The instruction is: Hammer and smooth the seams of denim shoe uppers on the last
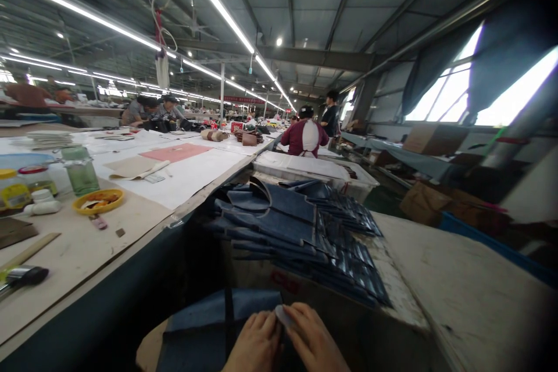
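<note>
A dark blue, leather-like panel [196, 325] with a darker strip across it lies low in front of me. My left hand [256, 342] has its fingers curled over the panel's right edge. Close beside it, my right hand [314, 338] is closed, with a small pale rounded piece [284, 317] at its fingertips. Whether that piece is a tool or a finger cover, I cannot tell. The two hands' fingertips nearly touch. Just beyond them lies a stack of similar blue panels [279, 215], overlapping in layers.
To the left, a worktable [143, 209] carries a brush [26, 275], a yellow dish [98, 201], a green jar [81, 170] and a pink sheet [176, 152]. On the right is a pale board [453, 267]. A person in maroon [305, 133] sits ahead.
</note>
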`<action>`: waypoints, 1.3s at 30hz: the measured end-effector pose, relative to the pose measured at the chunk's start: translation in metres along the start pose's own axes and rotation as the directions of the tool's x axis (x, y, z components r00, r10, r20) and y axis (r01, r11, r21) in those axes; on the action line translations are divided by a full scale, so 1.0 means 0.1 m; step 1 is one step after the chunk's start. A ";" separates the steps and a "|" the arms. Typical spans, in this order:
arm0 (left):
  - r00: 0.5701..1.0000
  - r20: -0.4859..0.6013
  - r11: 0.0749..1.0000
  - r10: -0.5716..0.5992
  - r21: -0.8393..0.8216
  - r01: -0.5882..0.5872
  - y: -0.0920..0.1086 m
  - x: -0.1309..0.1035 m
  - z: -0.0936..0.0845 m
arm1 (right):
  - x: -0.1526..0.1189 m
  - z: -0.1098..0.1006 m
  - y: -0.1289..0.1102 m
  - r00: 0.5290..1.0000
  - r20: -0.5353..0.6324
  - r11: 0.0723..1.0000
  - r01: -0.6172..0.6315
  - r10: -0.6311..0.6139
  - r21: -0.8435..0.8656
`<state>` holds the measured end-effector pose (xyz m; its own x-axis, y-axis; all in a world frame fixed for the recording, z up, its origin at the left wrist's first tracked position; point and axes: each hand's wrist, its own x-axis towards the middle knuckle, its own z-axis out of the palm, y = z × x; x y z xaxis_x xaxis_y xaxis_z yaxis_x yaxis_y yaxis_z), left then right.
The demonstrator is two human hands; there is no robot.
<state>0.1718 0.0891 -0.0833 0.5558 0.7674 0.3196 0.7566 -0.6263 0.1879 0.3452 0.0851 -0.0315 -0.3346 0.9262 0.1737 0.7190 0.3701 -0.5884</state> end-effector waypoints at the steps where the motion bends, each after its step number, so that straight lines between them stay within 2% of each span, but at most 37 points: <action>1: 0.999 -0.044 1.000 0.026 0.014 -0.025 -0.03 -0.02 0.06 | 0.00 0.01 -0.01 1.000 0.007 1.000 0.002 -0.002 -0.005; 5: 0.967 -0.225 0.992 0.118 0.062 -0.106 -0.10 -0.09 0.21 | -0.05 -0.02 -0.03 0.999 0.033 0.998 0.015 -0.013 -0.056; 8: 0.953 -0.287 0.995 0.095 0.062 -0.081 -0.11 -0.13 0.19 | -0.09 -0.05 -0.06 0.999 0.030 0.994 0.037 -0.034 -0.102; 10: 0.964 -0.257 0.997 0.065 0.056 -0.053 -0.10 -0.15 0.11 | -0.09 -0.04 -0.09 0.999 0.020 0.992 0.049 -0.047 -0.121; 14: 0.992 -0.121 1.000 0.022 0.013 -0.021 -0.04 -0.18 -0.13 | -0.05 0.02 -0.18 0.998 -0.012 0.990 0.059 -0.061 -0.126; 18: 1.000 -0.012 0.999 0.027 -0.034 -0.028 0.00 -0.19 -0.34 | -0.02 0.06 -0.23 0.998 -0.040 0.989 0.049 -0.055 -0.136; 21: 0.999 0.049 0.999 -0.009 -0.044 0.011 0.00 -0.21 -0.43 | -0.06 0.08 -0.20 0.998 -0.057 0.988 0.018 -0.027 -0.157; 29: 0.999 0.032 0.999 -0.035 0.002 0.035 0.00 -0.25 -0.45 | -0.22 0.12 -0.07 0.993 -0.109 0.981 -0.060 0.041 -0.183; 34: 1.000 0.005 1.000 -0.028 0.009 0.028 0.01 -0.26 -0.46 | -0.23 0.02 0.03 0.991 -0.118 0.971 -0.086 0.060 -0.223; 39: 0.999 0.009 0.999 -0.036 -0.033 0.036 -0.02 -0.30 -0.47 | -0.16 -0.01 -0.18 0.988 -0.155 0.981 -0.021 -0.009 -0.192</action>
<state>0.1377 0.0611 -0.0493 0.5315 0.7905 0.3045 0.7644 -0.6024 0.2297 0.3384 0.0642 -0.0226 -0.2423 0.9229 0.2994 0.8295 0.3571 -0.4294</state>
